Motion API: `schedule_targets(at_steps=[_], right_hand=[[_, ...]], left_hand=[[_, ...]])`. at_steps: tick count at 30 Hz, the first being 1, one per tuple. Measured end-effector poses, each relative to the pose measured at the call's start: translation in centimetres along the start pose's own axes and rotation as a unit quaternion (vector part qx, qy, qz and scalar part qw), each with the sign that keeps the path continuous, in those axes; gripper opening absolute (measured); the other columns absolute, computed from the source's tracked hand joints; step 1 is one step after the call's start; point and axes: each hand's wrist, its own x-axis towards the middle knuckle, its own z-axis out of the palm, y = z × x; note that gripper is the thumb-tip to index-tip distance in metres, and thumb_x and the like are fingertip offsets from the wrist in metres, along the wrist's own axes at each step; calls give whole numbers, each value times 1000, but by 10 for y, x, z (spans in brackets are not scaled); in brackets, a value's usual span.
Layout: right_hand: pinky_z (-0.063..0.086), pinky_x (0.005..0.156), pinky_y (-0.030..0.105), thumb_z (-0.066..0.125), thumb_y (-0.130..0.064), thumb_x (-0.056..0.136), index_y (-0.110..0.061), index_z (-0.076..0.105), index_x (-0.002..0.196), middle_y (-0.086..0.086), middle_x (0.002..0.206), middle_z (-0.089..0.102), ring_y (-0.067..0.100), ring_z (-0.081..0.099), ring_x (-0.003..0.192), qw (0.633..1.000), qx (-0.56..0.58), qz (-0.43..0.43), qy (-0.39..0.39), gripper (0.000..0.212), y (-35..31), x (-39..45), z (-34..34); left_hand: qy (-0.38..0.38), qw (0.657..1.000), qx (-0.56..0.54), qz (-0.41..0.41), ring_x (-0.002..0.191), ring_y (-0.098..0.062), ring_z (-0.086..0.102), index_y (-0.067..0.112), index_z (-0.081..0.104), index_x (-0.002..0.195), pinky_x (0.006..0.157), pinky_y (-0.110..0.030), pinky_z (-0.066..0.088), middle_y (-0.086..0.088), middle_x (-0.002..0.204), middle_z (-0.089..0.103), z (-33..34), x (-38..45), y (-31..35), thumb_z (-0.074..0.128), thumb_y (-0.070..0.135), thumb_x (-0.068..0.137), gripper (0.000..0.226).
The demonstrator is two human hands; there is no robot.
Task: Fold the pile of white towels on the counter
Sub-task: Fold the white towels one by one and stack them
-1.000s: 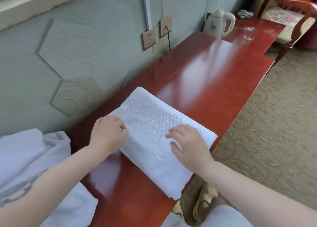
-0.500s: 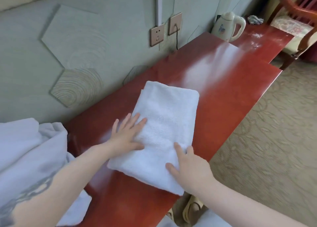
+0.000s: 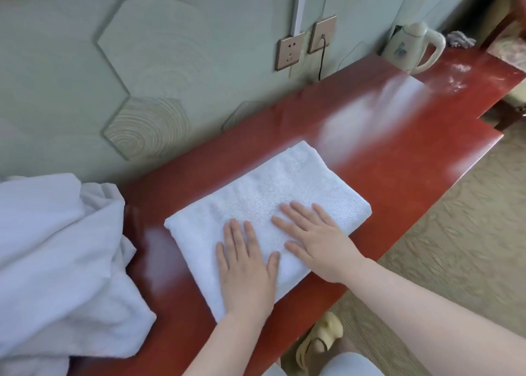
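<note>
Your left hand (image 3: 246, 270) and right hand (image 3: 318, 236) press flat, fingers straight, on the towel (image 3: 256, 193) at centre; pile (image 3: 57, 247) lower left, kettle (image 3: 410, 48) upper right.

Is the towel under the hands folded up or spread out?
Folded. The towel is a neat thick rectangle with a doubled edge, and both hands, left and right, press it flat.

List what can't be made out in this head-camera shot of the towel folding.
- Unfolded towel pile: cut off by the left and bottom edges; towel count unclear.
- Folded towel: layers hidden; left hand and right hand cover its near part.
- Kettle: blurred; printed mark unreadable.
</note>
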Motion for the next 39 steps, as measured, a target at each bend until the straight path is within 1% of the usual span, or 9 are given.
schedule_targets(at_steps=[2,7,10,14,19,24,28,33,39], right_hand=[[-11,121,33,28,-44,104,-37,10,156,-13,163,-2,10,-7,151,998,7,40,44,55,2,9,-3],[-10,121,35,26,-41,105,-35,1,156,-13,163,-4,8,-11,150,990,-42,-130,-37,57,-6,60,-7],[-15,119,32,26,-53,102,-41,-5,153,-17,162,-8,3,-15,148,984,-49,-157,-63,61,20,93,-21],[-11,121,38,27,-49,102,-34,4,156,-7,165,-4,12,-11,150,996,-58,61,18,60,56,120,-37],[-12,119,38,26,-52,102,-37,5,156,-9,165,-2,12,-9,151,990,-47,-129,-37,59,17,136,-26],[-6,121,44,18,-53,102,-28,8,157,0,165,1,21,-8,151,993,-93,69,4,61,78,159,-59],[-10,120,41,22,-52,99,-32,12,156,-3,165,0,18,-8,151,994,-44,-94,32,61,68,103,-50],[-4,121,45,15,-62,95,-42,0,155,-11,164,-6,14,-12,150,1000,-7,8,10,65,78,39,-10],[4,122,44,37,-59,97,-35,6,157,-7,165,-5,16,-8,151,996,84,-29,3,72,85,44,-17]], left_hand=[[14,1000,1,-6,149,-36,14,3,21,153,118,-50,16,-21,161,13,2,14,-6,20,49,96,73],[13,1000,-6,-14,149,-20,-19,12,-15,154,120,-46,-9,-3,162,-20,6,57,-9,21,37,100,68],[48,998,-16,-41,149,-17,-18,10,-12,154,120,-42,-11,-4,163,-16,8,59,-12,21,43,99,72],[49,995,-59,-64,148,-14,-23,13,-10,155,120,-40,-14,-1,163,-18,6,65,-11,22,46,97,74],[65,985,-37,-154,150,-17,-14,19,-6,156,119,-41,-12,1,164,-12,-2,83,-17,25,45,102,68],[71,960,-16,-269,150,-19,-13,14,-6,156,121,-41,-6,-4,164,-12,-11,83,-34,23,45,103,68],[94,944,-28,-316,151,-20,-10,8,3,156,121,-43,1,-7,164,-7,-8,45,-27,29,37,102,66],[118,935,-12,-334,151,-21,-5,11,5,157,121,-44,6,-7,165,-2,29,-8,15,15,46,100,67],[134,929,-36,-344,151,-19,-7,15,1,157,120,-43,3,-4,165,-5,29,-10,19,20,50,101,69]])
